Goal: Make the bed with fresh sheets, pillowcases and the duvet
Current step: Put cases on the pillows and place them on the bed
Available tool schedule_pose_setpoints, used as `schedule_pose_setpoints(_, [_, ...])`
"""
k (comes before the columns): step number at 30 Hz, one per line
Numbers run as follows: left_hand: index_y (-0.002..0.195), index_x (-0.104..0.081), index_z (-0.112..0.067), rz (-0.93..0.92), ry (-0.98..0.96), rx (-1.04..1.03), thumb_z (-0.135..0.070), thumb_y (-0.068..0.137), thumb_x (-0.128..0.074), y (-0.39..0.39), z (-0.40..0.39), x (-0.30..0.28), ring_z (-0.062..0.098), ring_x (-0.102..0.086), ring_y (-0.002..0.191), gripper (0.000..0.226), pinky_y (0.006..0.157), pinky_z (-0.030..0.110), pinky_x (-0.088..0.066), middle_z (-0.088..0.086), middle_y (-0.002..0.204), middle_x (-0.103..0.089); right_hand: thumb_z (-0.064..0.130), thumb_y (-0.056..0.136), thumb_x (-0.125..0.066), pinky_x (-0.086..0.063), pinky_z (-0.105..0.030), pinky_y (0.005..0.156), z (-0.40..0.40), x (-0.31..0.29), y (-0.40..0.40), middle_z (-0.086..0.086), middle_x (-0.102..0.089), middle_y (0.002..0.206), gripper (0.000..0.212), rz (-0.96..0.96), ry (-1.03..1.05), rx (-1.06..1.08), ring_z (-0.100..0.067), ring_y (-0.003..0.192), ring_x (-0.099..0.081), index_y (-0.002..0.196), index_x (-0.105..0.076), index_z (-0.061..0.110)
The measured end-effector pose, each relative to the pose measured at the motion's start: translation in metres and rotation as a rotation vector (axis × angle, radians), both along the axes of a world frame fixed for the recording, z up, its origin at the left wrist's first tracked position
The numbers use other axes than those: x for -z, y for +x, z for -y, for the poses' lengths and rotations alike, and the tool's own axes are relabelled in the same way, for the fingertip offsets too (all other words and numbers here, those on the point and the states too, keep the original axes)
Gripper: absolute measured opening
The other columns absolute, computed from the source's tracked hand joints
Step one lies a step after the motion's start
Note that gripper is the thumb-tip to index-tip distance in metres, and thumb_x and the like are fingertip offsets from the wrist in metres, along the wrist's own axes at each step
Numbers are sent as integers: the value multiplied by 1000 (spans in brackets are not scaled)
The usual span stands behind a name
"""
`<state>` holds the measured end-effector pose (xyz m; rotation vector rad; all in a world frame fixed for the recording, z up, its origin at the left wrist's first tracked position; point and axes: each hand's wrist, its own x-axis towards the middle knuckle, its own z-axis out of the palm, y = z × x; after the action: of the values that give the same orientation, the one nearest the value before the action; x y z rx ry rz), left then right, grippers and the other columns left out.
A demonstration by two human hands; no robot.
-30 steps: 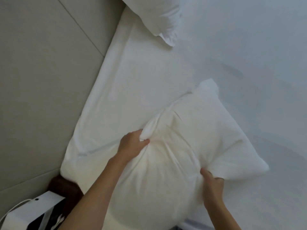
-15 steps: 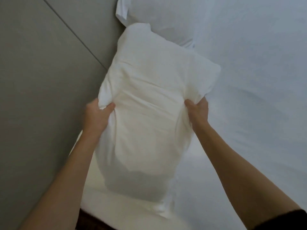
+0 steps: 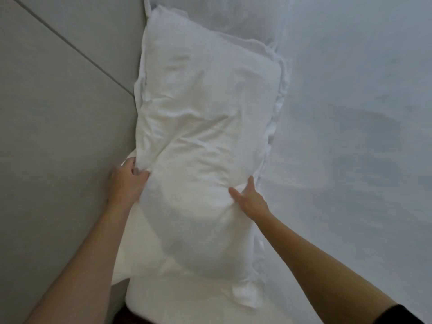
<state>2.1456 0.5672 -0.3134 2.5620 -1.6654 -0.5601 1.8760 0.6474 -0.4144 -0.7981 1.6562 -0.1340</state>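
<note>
Plump white rectangular pillow in creased cotton case lies on white fitted bed sheet, long edge against grey padded headboard panel. Left hand fingers curled, pinching case fabric at pillow's headboard edge. Right hand fingers straight, spread, pressing opposite edge. Second white pillow beyond fingertips, partly under first

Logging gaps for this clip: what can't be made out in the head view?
- Second pillow: cut off by the top edge, partly covered by the near pillow.
- Left hand: fingertips buried in pillow folds.
- Right hand: palm hidden underneath.
- Bed: far side beyond the frame.
</note>
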Motion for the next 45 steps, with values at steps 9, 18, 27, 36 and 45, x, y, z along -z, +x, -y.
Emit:
schedule_pose_setpoints(9, [122, -51, -1, 285, -254, -54, -43, 76, -72, -15, -37, 13, 41, -50, 108, 65, 89, 46, -37, 25, 119, -56, 64, 81, -58, -36, -42, 103, -22, -3, 3, -6, -38, 149, 96, 6, -90, 121, -31, 131, -42, 152, -5, 26])
schedule_pose_setpoints(18, [104, -64, 3, -42, -55, -208, -52, 82, -67, -3, -34, -4, 41, -63, 97, 59, 77, 40, -47, 25, 107, -66, 62, 71, -71, -40, -33, 94, -79, -6, 23, 12, -50, 128, 97, 150, -90, 276, -24, 123, -51, 146, -18, 32])
schedule_pose_setpoints(27, [99, -55, -7, 180, -362, -111, -20, 85, -62, 11, -41, -54, 40, -56, 90, 20, 73, 42, -39, 21, 97, -63, 63, 78, -62, -45, -37, 96, -82, 1, 53, 6, -56, 126, 77, 193, -69, 268, -22, 115, -56, 141, -32, 30])
schedule_pose_setpoints(36, [115, -52, -2, 264, -539, 168, 1, 76, -55, 16, -96, -18, 41, -51, 103, 39, 86, 49, -38, 26, 113, -54, 27, 95, -52, -44, -36, 93, -127, 39, 35, -9, -54, 127, 49, -209, -58, 213, -26, 114, -55, 139, -40, 10])
schedule_pose_setpoints(45, [108, -67, -9, 68, -183, 1175, -11, 79, -37, -123, -142, 55, 34, -55, 121, 41, 102, 44, -44, 15, 126, -62, 14, 90, -42, -39, -28, 56, -132, 62, 57, 1, -56, 69, 22, -181, 57, 95, -16, 64, -51, 70, -51, 15])
